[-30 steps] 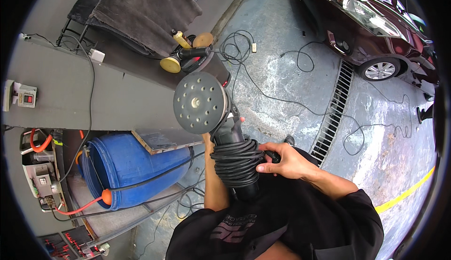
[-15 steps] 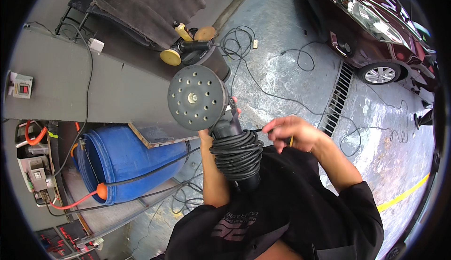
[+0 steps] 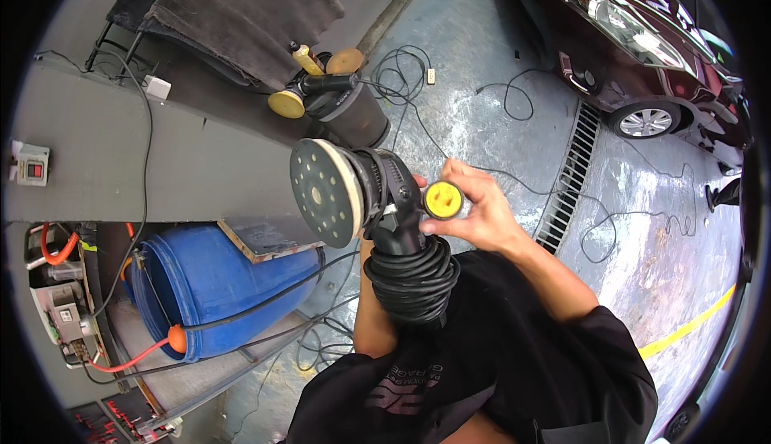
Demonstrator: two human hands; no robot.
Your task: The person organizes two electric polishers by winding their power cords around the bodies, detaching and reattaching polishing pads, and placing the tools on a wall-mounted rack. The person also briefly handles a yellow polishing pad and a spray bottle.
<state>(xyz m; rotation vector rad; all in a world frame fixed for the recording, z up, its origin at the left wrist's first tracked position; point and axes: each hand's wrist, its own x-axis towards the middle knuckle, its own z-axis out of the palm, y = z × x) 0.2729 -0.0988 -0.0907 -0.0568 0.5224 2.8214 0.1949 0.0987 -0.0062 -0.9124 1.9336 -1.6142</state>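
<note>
An orbital sander (image 3: 391, 191) with a round, holed pad (image 3: 321, 191) is held up in front of me, its pad facing left. My left hand (image 3: 419, 181) grips it from behind; the tool hides most of that hand, and only a bit of finger shows. The sander's black power cord (image 3: 411, 279) is wound in a thick bundle round its lower body. Beside the tool, my right hand (image 3: 486, 211) closes its thumb and fingers round a black plug (image 3: 444, 200) whose yellow face is turned up.
A polisher (image 3: 309, 91) with a yellow pad rests on a dark bin (image 3: 357, 119), beside a yellow bottle (image 3: 306, 59). At left lies a blue barrel (image 3: 241, 283). Cables (image 3: 514, 173) trail over the floor, near a drain grate (image 3: 569, 179) and a dark red car (image 3: 634, 34).
My right hand has moved left to the sander, and the plug's yellow face has turned into view. The sander has tilted, its pad swinging to face further left.
</note>
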